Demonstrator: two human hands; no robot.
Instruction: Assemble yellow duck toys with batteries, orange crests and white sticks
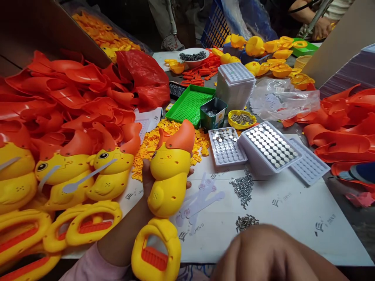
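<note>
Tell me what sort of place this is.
Probably a toy assembly workshop: the left hand holds a yellow bird-shaped toy, similar toys lie alongside, and loose screws and a tray of silvery discs share the worktop.

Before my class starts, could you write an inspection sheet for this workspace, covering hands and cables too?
Surface: white board with printed marks.
Work pieces: yellow toy with orange top, held; small metal pieces in a loose pile; tray of round discs.
Clutter: red plastic parts heaped at left; small yellow pieces piled behind the toy.
Hands: left hand grips the toy; right hand blurred, contents hidden.
Cables: dark cord-like strip, top right; cannot tell whether cable.
Surroundings: co-worker's hand, far right; blue basket behind.
</note>
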